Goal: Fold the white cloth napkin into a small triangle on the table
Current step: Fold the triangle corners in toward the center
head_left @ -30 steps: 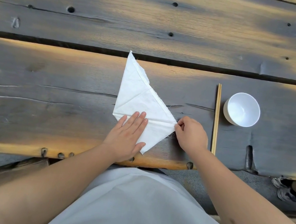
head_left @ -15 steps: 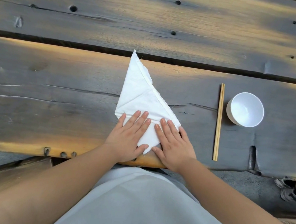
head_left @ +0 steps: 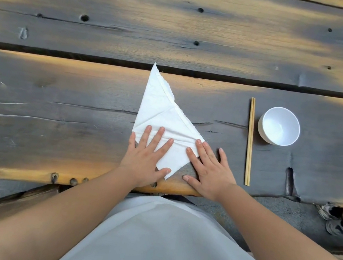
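Observation:
The white cloth napkin (head_left: 160,114) lies folded on the dark wooden table (head_left: 57,112) as a pointed shape, its tip reaching the gap between the planks and its lower corner near the front edge. My left hand (head_left: 147,159) lies flat on its lower left part, fingers straight and spread. My right hand (head_left: 208,168) lies flat too, its fingertips on the napkin's right corner and its palm on bare wood beside the cloth.
A pair of wooden chopsticks (head_left: 249,141) lies lengthwise to the right of my right hand. A white bowl (head_left: 279,126) stands just beyond them. A dark gap (head_left: 66,55) runs between the table planks. A shoe (head_left: 331,218) shows on the ground at the right.
My right hand let go of the napkin's right corner and flattened onto the cloth, then slid a little to the right. My left hand stayed flat on the napkin.

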